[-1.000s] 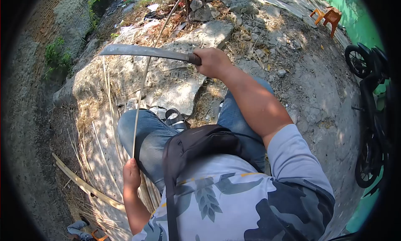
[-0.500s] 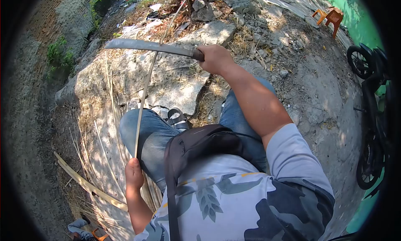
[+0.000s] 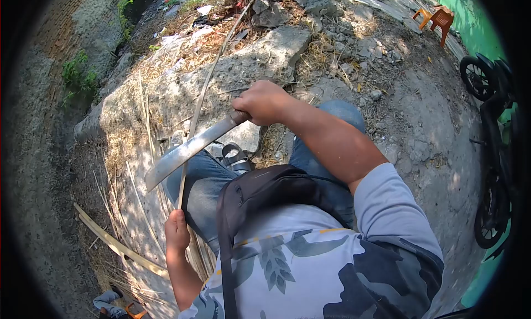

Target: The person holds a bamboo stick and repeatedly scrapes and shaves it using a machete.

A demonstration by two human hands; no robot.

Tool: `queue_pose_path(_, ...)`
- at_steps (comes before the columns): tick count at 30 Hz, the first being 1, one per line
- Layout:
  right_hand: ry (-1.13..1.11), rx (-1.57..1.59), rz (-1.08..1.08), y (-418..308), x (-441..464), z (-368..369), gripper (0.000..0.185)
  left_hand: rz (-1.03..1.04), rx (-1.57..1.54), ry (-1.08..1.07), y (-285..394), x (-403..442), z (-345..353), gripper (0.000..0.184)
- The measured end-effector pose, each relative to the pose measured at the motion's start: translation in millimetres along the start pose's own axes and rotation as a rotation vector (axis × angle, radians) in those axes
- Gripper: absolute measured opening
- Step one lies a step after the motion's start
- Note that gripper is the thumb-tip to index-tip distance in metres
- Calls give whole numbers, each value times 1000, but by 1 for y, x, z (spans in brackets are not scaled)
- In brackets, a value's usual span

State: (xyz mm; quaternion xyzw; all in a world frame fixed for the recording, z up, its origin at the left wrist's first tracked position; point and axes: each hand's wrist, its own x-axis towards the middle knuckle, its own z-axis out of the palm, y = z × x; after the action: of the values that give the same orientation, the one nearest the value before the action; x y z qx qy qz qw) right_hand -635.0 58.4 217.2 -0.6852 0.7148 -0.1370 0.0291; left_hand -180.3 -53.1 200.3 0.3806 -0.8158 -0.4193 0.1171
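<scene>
My right hand is wrapped round the dark handle of a machete. The broad blade slants down to the left, crossing a long thin bamboo strip above my bent left knee. Near its lower end, the strip is gripped by my left hand, thumb on top. From there it runs up and away past the concrete slab. Whether the blade's edge touches the strip or only passes over it, I cannot tell. A black waist bag lies across my lap.
Several loose strips and a thicker split bamboo piece lie at left. A broken concrete slab and rubble are in front. A motorcycle and orange plastic chairs stand at right. Another person's leg shows at lower left.
My right hand has drawn the machete down toward my body, along the strip, and its blade has tilted from nearly level to slanting. The left hand keeps its hold in about the same place.
</scene>
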Motion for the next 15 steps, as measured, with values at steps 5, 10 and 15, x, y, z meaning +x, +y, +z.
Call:
queue_pose_path(5,138,3,59,15,-6,-3,19,-9,-23,30,-6,-1,3,52)
queue_pose_path(10,321,218,583,57,-10,-12,21,-18,-1,24,-10,1,4,52)
queue_pose_path(15,319,204,547,49,-13,-6,19,-2,-20,20,-16,3,3,52)
